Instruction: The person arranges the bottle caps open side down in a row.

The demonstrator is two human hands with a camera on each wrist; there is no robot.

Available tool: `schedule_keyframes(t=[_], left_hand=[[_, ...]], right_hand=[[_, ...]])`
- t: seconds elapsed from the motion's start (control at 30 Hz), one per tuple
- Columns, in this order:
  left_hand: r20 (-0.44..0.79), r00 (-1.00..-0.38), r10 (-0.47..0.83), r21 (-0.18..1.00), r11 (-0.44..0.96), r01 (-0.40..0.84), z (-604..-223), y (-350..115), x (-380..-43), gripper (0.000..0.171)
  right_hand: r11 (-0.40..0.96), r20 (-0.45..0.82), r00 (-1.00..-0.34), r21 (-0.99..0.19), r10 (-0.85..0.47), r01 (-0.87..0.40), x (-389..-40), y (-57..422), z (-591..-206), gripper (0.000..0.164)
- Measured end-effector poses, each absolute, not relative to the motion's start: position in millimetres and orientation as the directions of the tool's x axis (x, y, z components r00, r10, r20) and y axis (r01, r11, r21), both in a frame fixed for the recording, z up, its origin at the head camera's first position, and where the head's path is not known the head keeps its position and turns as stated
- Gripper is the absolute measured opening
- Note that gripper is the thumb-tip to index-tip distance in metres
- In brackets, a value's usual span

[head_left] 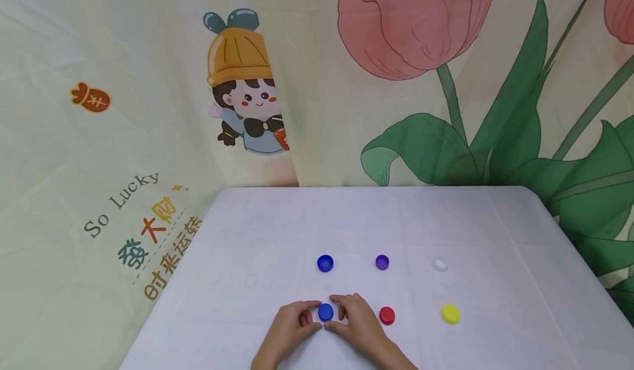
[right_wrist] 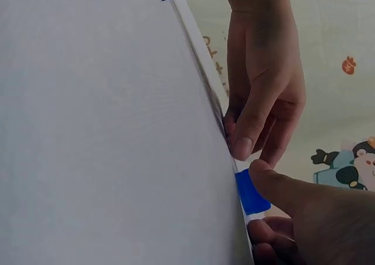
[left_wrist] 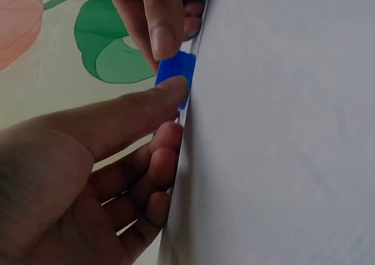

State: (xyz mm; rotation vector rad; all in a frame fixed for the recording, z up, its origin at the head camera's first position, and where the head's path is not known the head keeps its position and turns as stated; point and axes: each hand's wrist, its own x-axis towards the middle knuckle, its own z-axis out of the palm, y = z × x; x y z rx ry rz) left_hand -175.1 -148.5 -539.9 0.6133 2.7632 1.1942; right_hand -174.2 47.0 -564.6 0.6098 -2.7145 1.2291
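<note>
- On the near side of the white-covered table (head_left: 396,221), the left hand (head_left: 292,326) and the right hand (head_left: 359,323) curve thumb and forefinger about a round, blue, plastic-looking cap (head_left: 325,312); whether either hand grips it or merely frames it, I cannot tell.
- Between those fingertips, the blue cap sits at the left end of the near row, its flat top up. With a hand on each side, it probably cannot slide far either way.
- Behind the forefingers, the other fingers curl toward the palms, likely to keep them out of the way of the small cap.
- Just right of the right hand lies a round, red, plastic-looking cap (head_left: 387,315), and farther right a round, bright yellow one (head_left: 451,314); the gaps seem wide enough for fingers to work between.
- Beyond the hands, a far row holds a dark blue, hollow-side-up cap (head_left: 324,263) on the left, a smaller purple one (head_left: 382,262) in the middle and a whitish, translucent one (head_left: 440,264) on the right. Each stands roughly behind a near cap, which suggests deliberate pairing by position.
</note>
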Motion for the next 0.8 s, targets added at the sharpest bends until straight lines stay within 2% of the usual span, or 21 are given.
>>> schedule_keyframes(t=[0.13, 0.3, 0.5, 0.67, 0.8], left_hand=[[0.003, -0.89, 0.457, 0.72, 0.617, 0.319, -527.5, -153.8, -184.2, 0.04], [-0.017, -0.881, 0.474, 0.634, 0.686, 0.357, -508.8, -159.4, -206.3, 0.036], [0.091, -0.901, 0.425, 0.571, 0.719, 0.397, -498.9, -156.3, -240.2, 0.031], [0.173, -0.905, 0.388, 0.602, 0.686, 0.409, -507.0, -151.1, -265.5, 0.041], [0.164, -0.914, 0.372, 0.642, 0.663, 0.385, -516.3, -150.3, -279.5, 0.049]], right_hand=[[0.562, 0.18, -0.928, -0.752, -0.326, -0.344, -178.2, 48.8, -556.1, 0.055], [0.53, 0.133, -0.94, -0.797, -0.314, -0.29, -192.6, 54.9, -543.6, 0.052], [0.527, 0.168, -0.953, -0.802, -0.254, -0.281, -218.9, 60.5, -530.4, 0.045], [0.54, 0.183, -0.966, -0.802, -0.184, -0.255, -243.5, 57.0, -524.8, 0.043], [0.561, 0.189, -0.971, -0.792, -0.149, -0.24, -259.9, 52.5, -524.4, 0.044]])
